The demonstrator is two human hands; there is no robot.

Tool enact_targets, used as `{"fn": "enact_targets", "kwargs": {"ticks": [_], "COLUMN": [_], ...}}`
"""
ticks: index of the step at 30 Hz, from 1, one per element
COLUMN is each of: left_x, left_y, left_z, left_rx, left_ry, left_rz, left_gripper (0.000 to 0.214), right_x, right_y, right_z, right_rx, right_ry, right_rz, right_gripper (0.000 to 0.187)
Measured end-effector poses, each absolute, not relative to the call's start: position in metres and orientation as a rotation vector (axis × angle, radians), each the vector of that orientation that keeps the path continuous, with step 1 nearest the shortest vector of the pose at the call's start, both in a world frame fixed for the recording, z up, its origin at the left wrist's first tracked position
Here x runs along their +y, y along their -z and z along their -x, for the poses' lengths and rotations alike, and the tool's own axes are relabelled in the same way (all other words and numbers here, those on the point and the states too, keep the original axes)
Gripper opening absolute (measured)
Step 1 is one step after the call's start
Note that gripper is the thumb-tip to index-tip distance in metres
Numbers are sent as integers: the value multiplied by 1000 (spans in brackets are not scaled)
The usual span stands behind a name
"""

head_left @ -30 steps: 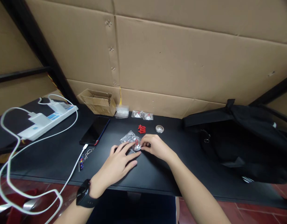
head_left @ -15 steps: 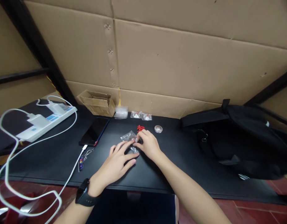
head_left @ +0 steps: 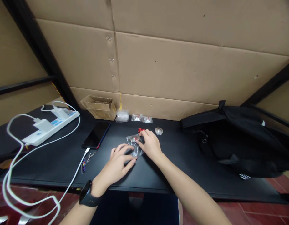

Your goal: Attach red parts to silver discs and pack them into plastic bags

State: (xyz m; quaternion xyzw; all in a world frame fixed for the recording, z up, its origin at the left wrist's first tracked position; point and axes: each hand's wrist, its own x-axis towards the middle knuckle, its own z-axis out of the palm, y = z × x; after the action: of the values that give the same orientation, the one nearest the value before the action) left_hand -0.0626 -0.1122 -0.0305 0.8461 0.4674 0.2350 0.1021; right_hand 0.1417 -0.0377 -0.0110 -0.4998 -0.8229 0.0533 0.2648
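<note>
On the black table between my hands lies a small clear plastic bag [head_left: 134, 151] with a round silvery disc [head_left: 134, 138] in it; a red bit shows on the disc. My left hand [head_left: 118, 163] rests at the bag's lower left, fingers apart, with fingertips touching the plastic. At the bag's right side, my right hand [head_left: 151, 144] is curled, thumb and fingertips gripping near the disc. Small red pieces [head_left: 141, 129] sit in a heap just beyond the right fingertips, partly hidden. A loose round disc [head_left: 159, 131] lies right of them.
Two bagged discs [head_left: 148, 119] and a stack of clear bags [head_left: 122, 115] lie along the cardboard wall, near an open carton [head_left: 99, 107]. To the left are a phone [head_left: 96, 135], its white cable and a power strip [head_left: 50, 128]. A black backpack [head_left: 229, 137] fills the right.
My left fingers have drawn back from the disc to the bag's lower part, uncovering the disc. My right hand stays by its side. The view has tilted up slightly.
</note>
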Motion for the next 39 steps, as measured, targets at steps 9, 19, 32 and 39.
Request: {"fn": "enact_targets", "kwargs": {"ticks": [9, 19, 32, 39], "left_x": [-98, -97, -99, -99], "left_y": [41, 33, 36, 41], "left_z": [67, 66, 64, 62], "left_rx": [1724, 1697, 1820, 1762], "left_ry": [-940, -920, -928, -784], "left_rz": [-2364, -2266, -2040, -2312], "left_gripper": [33, 17, 18, 35], "right_x": [-38, -29, -45, -50], "right_y": [-12, 4, 10, 10], "right_z": [-183, -175, -155, -152], "right_rx": [-2395, -2360, -2307, -2265], "right_ry": [-538, -628, -623, -389], "right_rz": [985, 946, 1234, 1295], "right_gripper": [29, 4, 15, 29]}}
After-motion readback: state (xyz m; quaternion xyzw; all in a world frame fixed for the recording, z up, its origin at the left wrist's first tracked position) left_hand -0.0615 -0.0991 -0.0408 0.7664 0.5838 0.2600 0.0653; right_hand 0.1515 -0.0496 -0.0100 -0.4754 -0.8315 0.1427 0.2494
